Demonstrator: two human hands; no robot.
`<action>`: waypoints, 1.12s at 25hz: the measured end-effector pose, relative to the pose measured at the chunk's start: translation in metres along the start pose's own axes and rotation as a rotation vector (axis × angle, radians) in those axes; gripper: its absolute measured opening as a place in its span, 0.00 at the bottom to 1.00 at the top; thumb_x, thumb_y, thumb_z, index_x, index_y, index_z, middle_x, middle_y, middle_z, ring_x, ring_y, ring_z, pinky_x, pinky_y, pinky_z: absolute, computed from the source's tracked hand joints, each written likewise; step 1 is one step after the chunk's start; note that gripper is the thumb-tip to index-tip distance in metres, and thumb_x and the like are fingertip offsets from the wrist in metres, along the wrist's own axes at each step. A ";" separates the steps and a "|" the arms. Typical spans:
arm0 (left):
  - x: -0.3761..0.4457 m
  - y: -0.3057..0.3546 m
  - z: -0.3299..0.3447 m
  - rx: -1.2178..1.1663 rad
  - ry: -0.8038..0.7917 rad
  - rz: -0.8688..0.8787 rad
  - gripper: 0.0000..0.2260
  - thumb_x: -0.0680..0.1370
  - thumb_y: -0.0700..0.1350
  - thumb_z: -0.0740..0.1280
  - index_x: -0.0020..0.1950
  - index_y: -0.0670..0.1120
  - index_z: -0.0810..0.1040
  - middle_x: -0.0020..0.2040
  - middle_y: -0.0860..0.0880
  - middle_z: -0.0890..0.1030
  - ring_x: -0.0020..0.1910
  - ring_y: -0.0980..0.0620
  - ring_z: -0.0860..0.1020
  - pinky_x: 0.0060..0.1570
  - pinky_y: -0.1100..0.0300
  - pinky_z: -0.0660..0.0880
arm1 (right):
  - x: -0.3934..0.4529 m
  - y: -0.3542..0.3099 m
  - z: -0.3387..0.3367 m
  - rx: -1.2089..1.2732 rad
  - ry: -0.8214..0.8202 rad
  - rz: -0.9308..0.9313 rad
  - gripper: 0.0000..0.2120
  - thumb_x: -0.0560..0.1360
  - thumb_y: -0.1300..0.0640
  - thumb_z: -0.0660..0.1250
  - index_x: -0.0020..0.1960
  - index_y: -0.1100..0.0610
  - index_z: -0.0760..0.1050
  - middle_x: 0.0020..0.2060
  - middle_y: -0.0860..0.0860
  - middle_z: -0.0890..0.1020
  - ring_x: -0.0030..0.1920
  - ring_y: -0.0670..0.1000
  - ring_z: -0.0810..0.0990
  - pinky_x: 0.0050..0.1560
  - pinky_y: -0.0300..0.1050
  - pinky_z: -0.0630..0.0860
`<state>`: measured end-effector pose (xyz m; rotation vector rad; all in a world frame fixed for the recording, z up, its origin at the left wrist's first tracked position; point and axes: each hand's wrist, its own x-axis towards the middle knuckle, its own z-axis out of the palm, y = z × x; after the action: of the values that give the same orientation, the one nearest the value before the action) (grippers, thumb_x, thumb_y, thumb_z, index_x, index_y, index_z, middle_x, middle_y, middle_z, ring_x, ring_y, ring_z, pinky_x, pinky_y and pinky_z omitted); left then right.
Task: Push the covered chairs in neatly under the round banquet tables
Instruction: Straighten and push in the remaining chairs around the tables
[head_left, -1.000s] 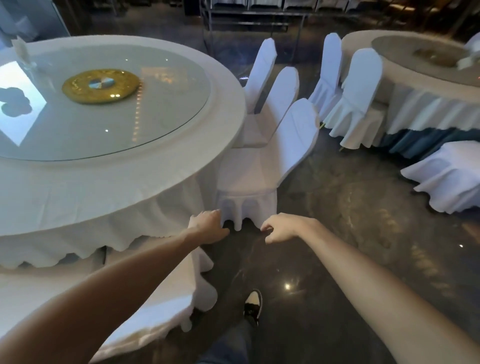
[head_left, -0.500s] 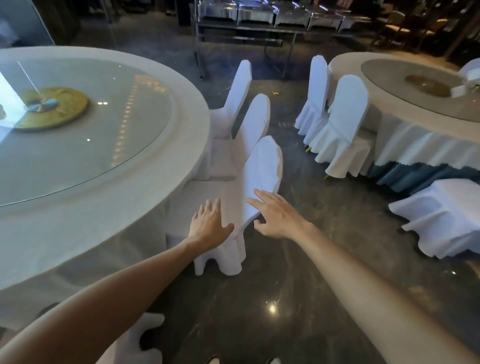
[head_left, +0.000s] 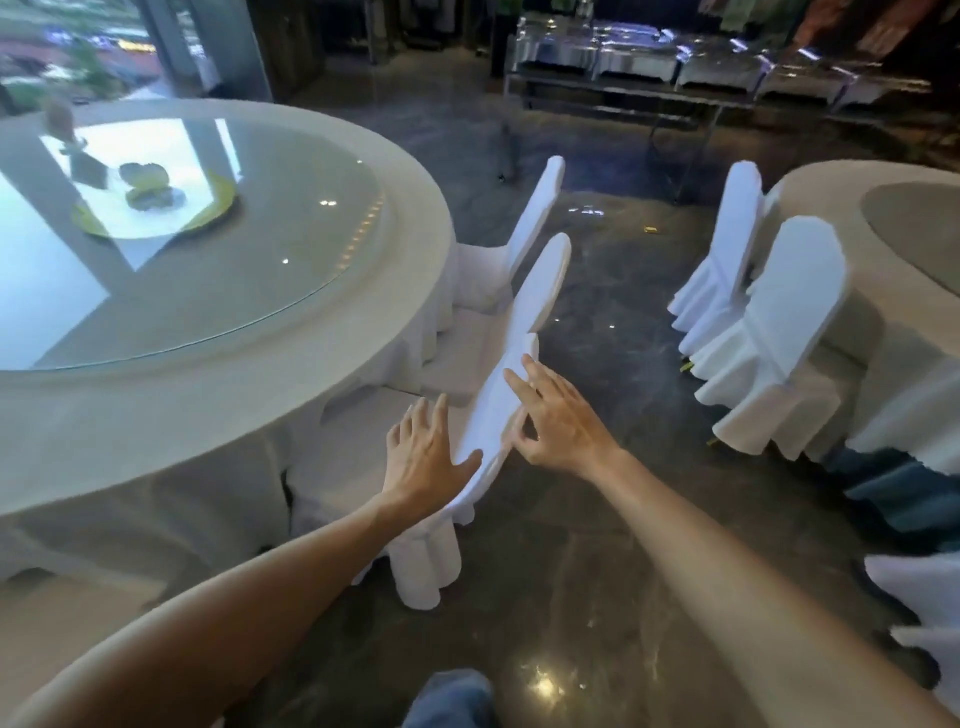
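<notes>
Big round table (head_left: 291, 415): white cloth, glass top, fills the left side.
Second round table (head_left: 904, 291): at the right edge, two covered chairs (head_left: 779, 353) pushed up to it.
Floor (head_left: 597, 545): dark and shiny.
Nearest covered chair (head_left: 493, 410): its seat is tucked under the big table's near-right edge — two more white chairs (head_left: 535, 280) line up just past it.
Left hand (head_left: 423, 457): open and flat, thumb hooked on the chair back's near end.
Right hand (head_left: 556, 415): fingers spread out, lying flat on the chair back's outer face — not gripping.
</notes>
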<state>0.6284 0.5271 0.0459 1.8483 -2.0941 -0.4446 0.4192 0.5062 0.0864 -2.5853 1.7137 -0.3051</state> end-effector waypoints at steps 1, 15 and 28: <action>0.008 0.011 0.007 -0.006 0.000 -0.036 0.39 0.75 0.67 0.61 0.79 0.51 0.50 0.80 0.46 0.54 0.78 0.43 0.52 0.76 0.43 0.50 | 0.009 0.016 0.000 0.016 -0.011 -0.024 0.36 0.72 0.49 0.64 0.77 0.56 0.57 0.77 0.61 0.58 0.75 0.59 0.59 0.71 0.58 0.63; 0.155 0.049 0.103 -0.260 -0.292 -0.453 0.49 0.65 0.77 0.64 0.79 0.55 0.52 0.79 0.48 0.58 0.75 0.43 0.61 0.71 0.43 0.63 | 0.172 0.160 0.093 0.046 -0.366 -0.298 0.51 0.65 0.53 0.70 0.79 0.49 0.42 0.78 0.56 0.43 0.77 0.62 0.50 0.73 0.61 0.57; 0.183 0.097 0.155 -0.261 -0.273 -0.843 0.20 0.72 0.47 0.67 0.64 0.52 0.73 0.60 0.47 0.79 0.57 0.45 0.77 0.57 0.51 0.74 | 0.252 0.213 0.141 -0.139 -0.748 -0.852 0.22 0.73 0.53 0.65 0.67 0.47 0.73 0.63 0.50 0.78 0.63 0.54 0.74 0.66 0.51 0.68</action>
<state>0.4531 0.3609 -0.0473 2.5261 -1.1892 -1.1473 0.3457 0.1790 -0.0420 -2.8044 0.3814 0.7121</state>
